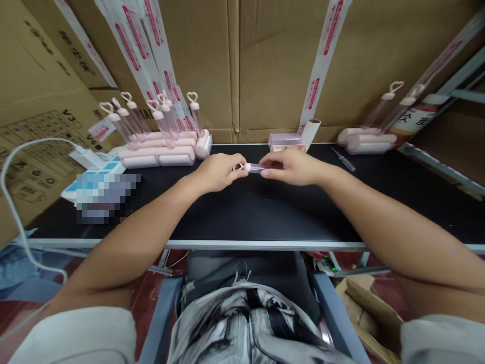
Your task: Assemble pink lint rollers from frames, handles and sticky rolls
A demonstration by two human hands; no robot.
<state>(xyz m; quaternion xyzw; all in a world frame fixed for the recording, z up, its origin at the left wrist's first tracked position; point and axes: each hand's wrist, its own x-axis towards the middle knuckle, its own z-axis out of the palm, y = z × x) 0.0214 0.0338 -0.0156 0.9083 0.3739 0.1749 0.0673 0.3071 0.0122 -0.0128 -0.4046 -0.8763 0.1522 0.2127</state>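
Observation:
Between my two hands lies a clear, pinkish tube with a pale pink heart-loop cap (256,168), held level just above the black table. My left hand (220,171) pinches the heart loop at the cap end. The fingers and thumb of my right hand (290,166) are closed round the other end, which is partly hidden. Just behind the right hand sits a pink case with a translucent lilac cover (285,141), its lower part covered by that hand. A white cylinder (311,132), hollow at the top, leans beside it.
Pink roller-shaped pieces with upright heart-loop tubes (159,154) stand at back left; similar pieces (370,143) stand at back right. A small screwdriver (344,160) lies near a bottle (417,119). A power strip (91,177) with a white cable is at left. Cardboard (265,65) walls the back.

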